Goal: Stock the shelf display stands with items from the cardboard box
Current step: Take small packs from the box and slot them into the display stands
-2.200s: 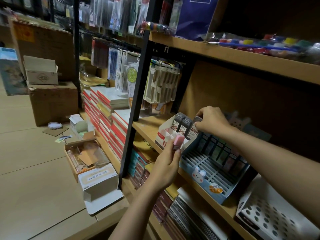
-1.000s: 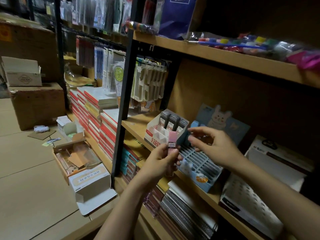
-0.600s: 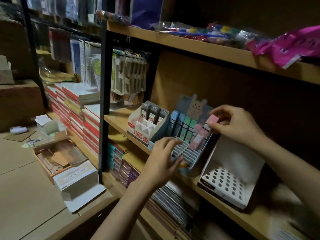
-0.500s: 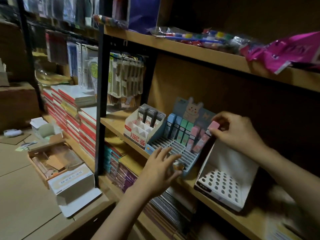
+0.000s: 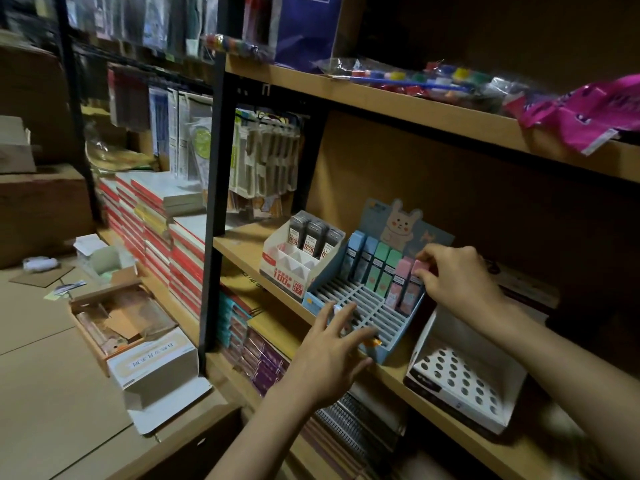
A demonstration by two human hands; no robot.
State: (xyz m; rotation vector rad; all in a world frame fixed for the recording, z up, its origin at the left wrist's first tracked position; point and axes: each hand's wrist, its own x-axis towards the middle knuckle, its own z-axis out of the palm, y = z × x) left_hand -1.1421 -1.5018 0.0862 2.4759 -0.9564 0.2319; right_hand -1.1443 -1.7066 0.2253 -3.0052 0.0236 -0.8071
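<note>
On the floor at far left, an open cardboard box (image 5: 117, 315) with a white carton (image 5: 152, 362) just beside it; on the middle shelf (image 5: 242, 251), a white stand (image 5: 294, 258) with three dark cases in its back row; left hand (image 5: 325, 358), fingers spread and straight, resting on the front of the blue grid stand (image 5: 363, 306), holding nothing; right hand (image 5: 457, 275) pinching the top of a pink case (image 5: 414, 285) at the right end of the stand's back row; perforated white tray (image 5: 460, 379) just right of it.

left hand (image 5: 323, 362): bare, no glove/ring | right hand (image 5: 457, 278): bare | both forearms bare, no sleeves visible
</note>
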